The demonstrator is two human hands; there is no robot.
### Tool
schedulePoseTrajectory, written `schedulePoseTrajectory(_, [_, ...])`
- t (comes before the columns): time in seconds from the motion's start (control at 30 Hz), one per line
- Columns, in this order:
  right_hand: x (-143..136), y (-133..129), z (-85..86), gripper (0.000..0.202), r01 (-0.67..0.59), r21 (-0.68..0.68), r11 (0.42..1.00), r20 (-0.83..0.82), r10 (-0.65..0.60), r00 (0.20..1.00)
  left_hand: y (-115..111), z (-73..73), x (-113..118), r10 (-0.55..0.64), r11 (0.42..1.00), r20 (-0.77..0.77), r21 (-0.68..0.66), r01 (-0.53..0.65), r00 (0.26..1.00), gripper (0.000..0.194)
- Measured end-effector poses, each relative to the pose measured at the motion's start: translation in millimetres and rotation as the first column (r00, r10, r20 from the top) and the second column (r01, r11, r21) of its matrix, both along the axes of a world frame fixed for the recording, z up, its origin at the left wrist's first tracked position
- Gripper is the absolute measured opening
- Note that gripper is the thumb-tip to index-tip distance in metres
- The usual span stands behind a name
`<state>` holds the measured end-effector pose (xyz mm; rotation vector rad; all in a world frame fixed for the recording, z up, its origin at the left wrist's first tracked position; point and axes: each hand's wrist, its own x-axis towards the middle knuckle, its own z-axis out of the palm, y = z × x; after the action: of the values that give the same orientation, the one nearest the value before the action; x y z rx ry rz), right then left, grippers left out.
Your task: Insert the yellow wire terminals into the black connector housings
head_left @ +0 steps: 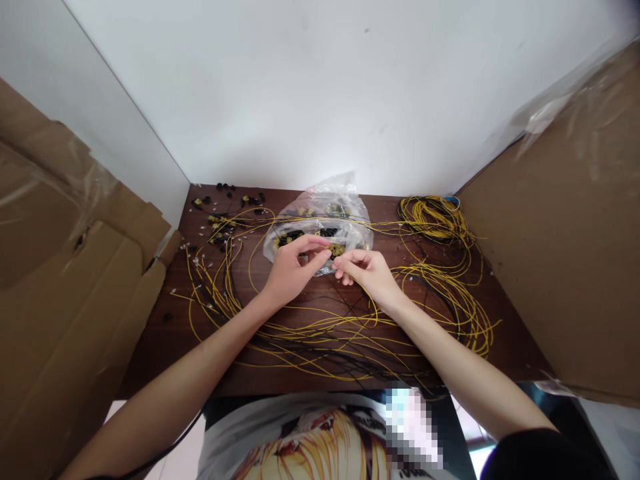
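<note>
My left hand (pixel 296 267) reaches over the front of a clear plastic bag (pixel 357 230), its thumb and fingers apart and nothing visible between them. Close to its right, my right hand (pixel 367 272) is closed in a pinch, with a thin yellow wire (pixel 374 308) trailing from it down to the table. Small yellow and black parts (pixel 337 249) lie in the bag just behind my fingertips. The very end of the wire is too small to make out.
Yellow and black wires (pixel 310 325) spread in a wide loop across the brown table (pixel 165 360). A coiled wire bundle (pixel 430 219) sits at the back right. Small black and yellow pieces (pixel 220 220) lie at the back left. Cardboard (pixel 565 233) walls both sides.
</note>
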<state>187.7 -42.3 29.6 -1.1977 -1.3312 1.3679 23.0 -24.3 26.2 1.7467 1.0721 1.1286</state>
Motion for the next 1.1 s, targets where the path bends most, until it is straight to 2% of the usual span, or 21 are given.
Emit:
schedulePoseTrajectory(0.17, [-0.5, -0.2, -0.7, 0.031, -0.001, -0.003, 1.000, -0.007, 0.001, 1.000, -0.1, 3.1, -1.0, 0.048, 0.998, -0.009, 0.047, -0.048, 0.999, 0.015])
schedulePoseTrajectory(0.5, [-1.1, 0.6, -2.3, 0.035, -0.004, -0.008, 1.000, 0.009, 0.004, 1.000, -0.3, 3.0, -0.9, 0.030, 0.997, -0.016, 0.069, -0.029, 0.999, 0.014])
schedulePoseTrajectory(0.67, [-1.8, -0.5, -0.2, 0.035, 0.014, 0.022, 1.000, 0.014, -0.014, 1.000, -0.5, 3.4, -0.8, 0.067, 0.996, -0.006, 0.053, -0.067, 0.998, 0.014])
schedulePoseTrajectory(0.87, [-2.0, -1.4, 1.3, 0.034, -0.036, 0.037, 0.999, 0.014, 0.036, 0.999, -0.5, 1.2, -0.5, 0.035, 0.999, 0.020, 0.017, -0.035, 0.999, 0.013])
schedulePoseTrajectory(1.1, [-1.7, -1.8, 1.4, 0.032, -0.006, 0.055, 0.998, 0.001, 0.006, 1.000, 1.4, 1.0, 1.2, 0.027, 0.998, 0.086, -0.050, -0.023, 0.996, 0.011])
